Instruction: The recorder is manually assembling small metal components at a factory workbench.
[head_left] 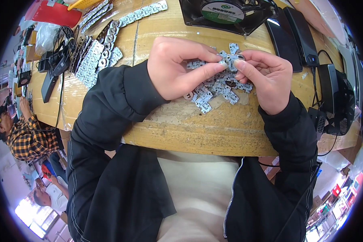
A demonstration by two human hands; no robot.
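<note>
While the bare left hand [179, 68] pinched a small white-and-grey circuit board [231, 60] between thumb and forefinger, the bare right hand [268, 76] gripped its right side; the fingertips hid much of its outline. It sat over a loose heap of similar white-and-grey boards [218, 88], partly covered by the hands, on the worn yellow-brown tabletop [197, 135]; whether it touched them could not be told. Beyond, a black square-framed fan [222, 14] was cut off at the far edge. Toward the far left, joined board strips [93, 56] overlapped, their individual outlines hard to separate.
</note>
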